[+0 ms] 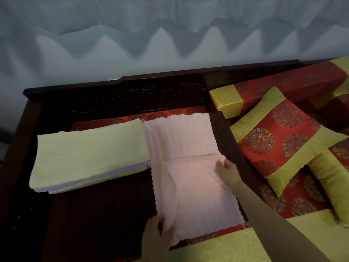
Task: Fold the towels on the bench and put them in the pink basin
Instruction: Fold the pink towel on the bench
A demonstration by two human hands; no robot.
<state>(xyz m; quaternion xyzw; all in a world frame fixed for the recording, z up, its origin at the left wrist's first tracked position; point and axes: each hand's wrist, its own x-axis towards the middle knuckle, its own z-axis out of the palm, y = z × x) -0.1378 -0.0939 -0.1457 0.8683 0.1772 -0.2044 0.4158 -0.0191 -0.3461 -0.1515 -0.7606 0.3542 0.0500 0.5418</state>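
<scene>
A pale pink towel (pixel 181 140) lies spread on the dark wooden bench (pixel 98 214), its near part doubled over. My left hand (pixel 154 233) grips the towel's near left edge. My right hand (pixel 229 172) pinches the folded layer's far right corner, about halfway up the towel. Left of it sits a folded pale yellow towel (pixel 88 154) on top of other folded cloths with white and yellow edges. No pink basin shows in the head view.
Red and gold cushions (pixel 279 144) crowd the bench's right side, and a yellow-green cushion (pixel 236 246) lies at the near edge. The dark carved backrest (pixel 132 95) runs along a pale blue textured wall.
</scene>
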